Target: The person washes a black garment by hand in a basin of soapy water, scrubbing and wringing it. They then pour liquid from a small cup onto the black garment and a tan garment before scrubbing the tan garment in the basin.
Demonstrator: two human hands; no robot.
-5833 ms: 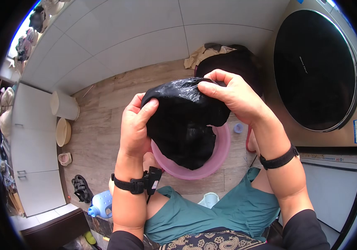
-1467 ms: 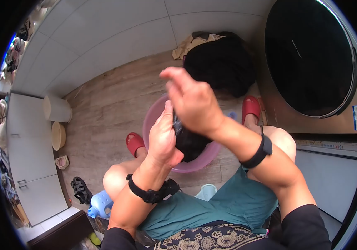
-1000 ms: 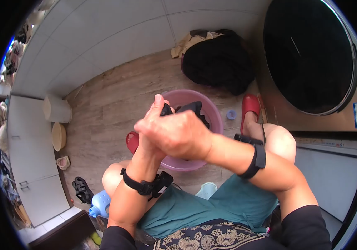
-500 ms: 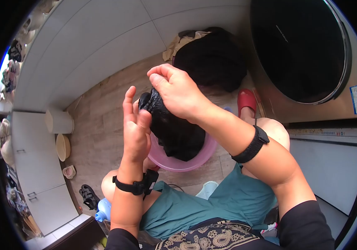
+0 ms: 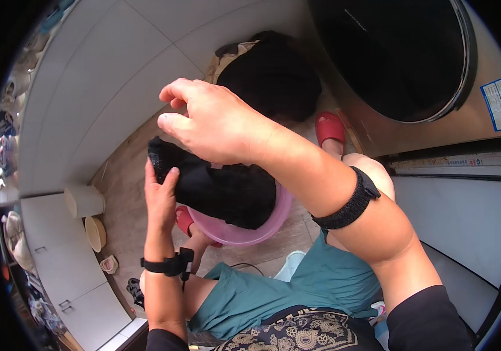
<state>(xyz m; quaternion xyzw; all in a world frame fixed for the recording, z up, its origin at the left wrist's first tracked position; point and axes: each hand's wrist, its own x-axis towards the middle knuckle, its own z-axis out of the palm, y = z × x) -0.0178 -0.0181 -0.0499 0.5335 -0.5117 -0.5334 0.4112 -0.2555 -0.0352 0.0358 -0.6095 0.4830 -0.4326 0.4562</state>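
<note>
A dark, wet-looking black cloth [image 5: 221, 193] stretches from the pink basin [image 5: 242, 236] up toward the left. Its upper end is pinched between the thumb and fingers of my left hand [image 5: 161, 199]. Above the cloth hovers my right hand [image 5: 212, 120], its thumb and bent fingers apart with nothing visible between them. That hand and wrist hide part of the cloth. The basin stands on the floor between my feet, and the lower part of the cloth lies in it.
A heap of black and beige clothes [image 5: 271, 76] lies by the wall. To the right stands a metallic appliance with a round dark door [image 5: 394, 52]. White cabinets [image 5: 63, 245], a white bin [image 5: 84, 202] and a cream basin [image 5: 95, 234] are on the left. Red slippers [image 5: 329, 128] are on my feet.
My right hand has come off the black cloth and its fingers have parted. My left hand has moved left and down, now gripping the cloth's end. The view has shifted slightly.
</note>
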